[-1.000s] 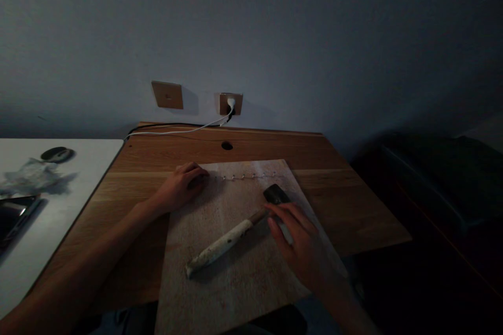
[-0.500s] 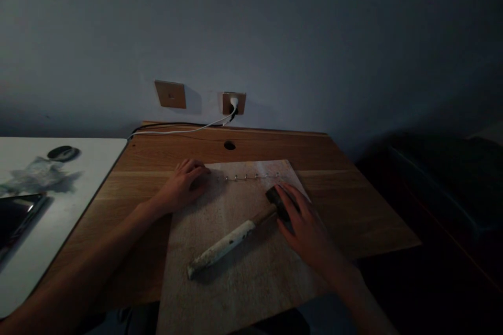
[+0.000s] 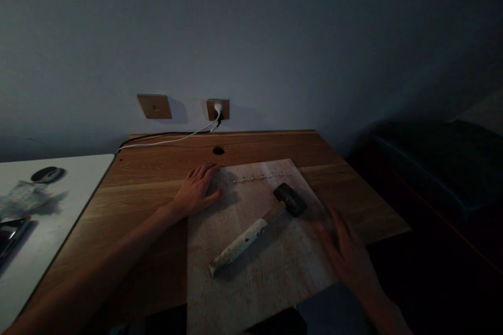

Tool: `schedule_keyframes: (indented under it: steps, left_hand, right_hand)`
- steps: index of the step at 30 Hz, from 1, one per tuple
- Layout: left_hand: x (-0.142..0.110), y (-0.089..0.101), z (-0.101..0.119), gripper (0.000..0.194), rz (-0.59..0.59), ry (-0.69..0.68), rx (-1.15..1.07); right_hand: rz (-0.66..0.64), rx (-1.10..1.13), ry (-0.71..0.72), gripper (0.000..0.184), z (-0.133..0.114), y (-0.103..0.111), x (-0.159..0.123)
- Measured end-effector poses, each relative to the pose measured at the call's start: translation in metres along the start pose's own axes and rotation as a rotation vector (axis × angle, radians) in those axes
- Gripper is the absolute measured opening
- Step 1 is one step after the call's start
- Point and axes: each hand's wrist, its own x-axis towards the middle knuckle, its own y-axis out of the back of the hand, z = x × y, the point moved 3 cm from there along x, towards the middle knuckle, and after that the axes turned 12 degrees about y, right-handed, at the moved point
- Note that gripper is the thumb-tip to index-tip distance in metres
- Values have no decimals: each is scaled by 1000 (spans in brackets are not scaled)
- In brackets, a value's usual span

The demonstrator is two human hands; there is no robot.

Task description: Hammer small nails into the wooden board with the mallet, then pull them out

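A pale wooden board [image 3: 251, 282] lies on the wooden desk, its near end jutting past the desk's front edge. Along its far end runs a row of small shiny metal pieces [image 3: 252, 178], too small to identify. On the board rests a hammer [image 3: 291, 200], dark head toward the right, worn white handle [image 3: 239, 246] slanting toward me at left. My left hand [image 3: 196, 191] lies over the board's far left corner, thumb apart on its top. Somewhat blurred, my right hand [image 3: 348, 254] is beside the board's right edge, fingers apart, away from the hammer.
The wooden desk [image 3: 157, 175] meets a wall carrying a socket [image 3: 218, 109] with plugged-in cables and another plate [image 3: 154, 106]. At left, a white table [image 3: 90, 178] holds a dark oval object [image 3: 47, 174], crumpled clear plastic [image 3: 27, 199] and a dark device [image 3: 11, 233].
My right hand has let go of the hammer's head and moved right, off the board. The board has turned slightly with the hammer on it. My left thumb has spread out. The view has shifted.
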Motion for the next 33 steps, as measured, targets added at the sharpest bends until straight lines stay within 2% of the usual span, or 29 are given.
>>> schedule_keyframes:
  steps: [3, 6, 10, 12, 14, 16, 18, 21, 24, 27, 29, 31, 33]
  left_hand:
    - [26, -24, 27, 57, 14, -14, -10]
    - [62, -52, 59, 60, 21, -17, -38]
    - [120, -86, 101, 62, -38, -58, -174]
    - [145, -95, 113, 62, -64, -18, -315]
    - [156, -98, 116, 60, -30, 16, -408]
    - [153, -96, 107, 57, 39, -8, -403]
    - [139, -90, 90, 53, 85, -54, -321]
    - [117, -77, 57, 38, 67, -63, -233]
    - [109, -61, 32, 23, 88, 49, -329]
    - [109, -49, 23, 19, 135, 170, -410]
    - [108, -46, 25, 18, 133, 191, -426]
    - [106, -46, 30, 19, 124, 204, -444]
    - [104, -46, 35, 21, 107, 212, -463]
  right_hand:
    - [52, -48, 33, 56, 41, 10, 11]
    - [107, -190, 32, 48, 90, 22, 22]
    - [209, -348, -65, 48, 148, 47, 36]
    - [252, -387, -118, 47, 168, 60, 41]
    - [294, -405, -162, 48, 181, 70, 40]
    - [338, -394, -188, 50, 189, 74, 34]
    - [376, -358, -203, 54, 192, 73, 23]
    - [443, -298, -248, 65, 191, 68, 4]
    - [583, -281, -319, 74, 177, 60, -17]
    - [642, -239, -286, 67, 134, 42, -39]
    - [542, -134, -161, 46, 85, 27, -48]
    - [361, 74, 22, 22, 21, 14, -47]
    - [125, 250, 201, 19, -50, 5, -33]
